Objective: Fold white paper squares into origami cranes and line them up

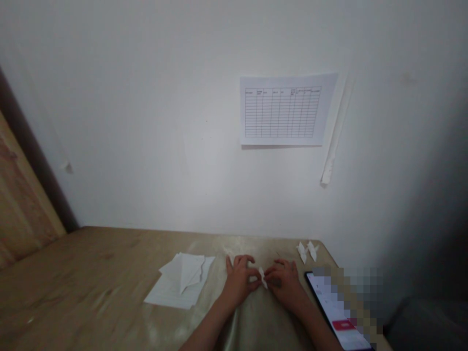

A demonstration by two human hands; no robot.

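Between my two hands is a small folded white paper piece (263, 278), pointed at its ends. My left hand (239, 275) pinches its left side with thumb and forefinger, the other fingers raised. From the right, my right hand (285, 280) grips the opposite side, its fingertips closed on the paper. Two folded paper figures (302, 252) of similar look lie beyond my right hand, near the table's back right corner. Left of my left hand rests a stack of white paper sheets (171, 290), with a folded sheet (190, 270) on top.
A phone (329, 307) with a lit screen lies right of my right forearm, partly blurred out. The brown-covered table (91, 278) meets a white wall, where a printed table sheet (281, 112) hangs. A wooden panel (25, 204) stands at the left.
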